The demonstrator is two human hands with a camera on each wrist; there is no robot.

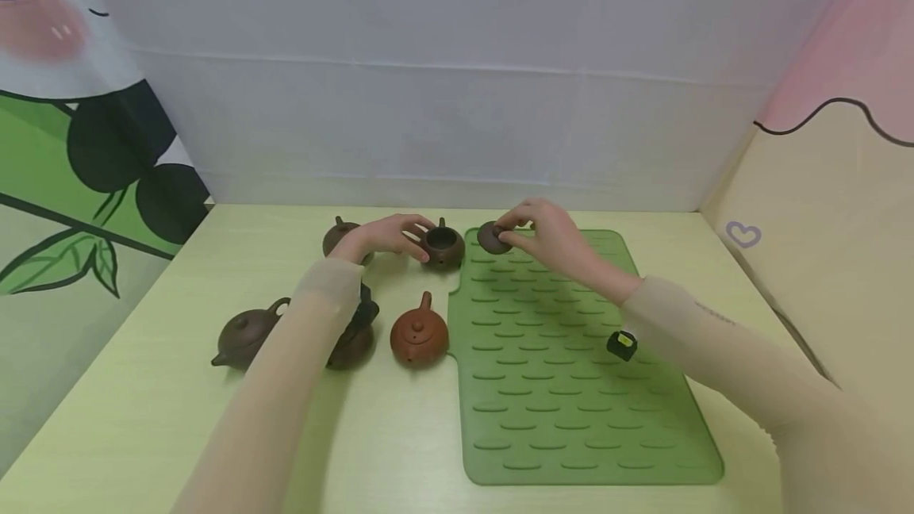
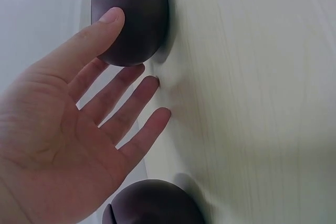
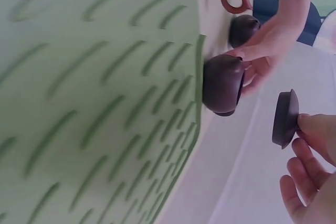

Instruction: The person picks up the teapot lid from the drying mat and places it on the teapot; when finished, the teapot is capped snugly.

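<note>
My right hand (image 1: 553, 240) pinches the knob of a dark brown teapot lid (image 1: 489, 239) in the head view. The lid is held on edge in the right wrist view, above the mat's far left corner. Left of it, a dark teapot (image 1: 444, 257) stands without a lid, its round mouth showing. My left hand (image 1: 389, 235) is at this teapot's left side. In the left wrist view the thumb (image 2: 107, 24) lies against the teapot body (image 2: 139, 24), and the other fingers are spread and fairly straight.
A green ridged mat (image 1: 543, 395) covers the table's right part. A reddish-brown teapot (image 1: 419, 342) stands left of it. Dark teapots stand at the left (image 1: 243, 337), at the back left (image 1: 332, 239) and partly behind my left forearm (image 1: 355, 350). A white wall (image 1: 443, 125) rises behind.
</note>
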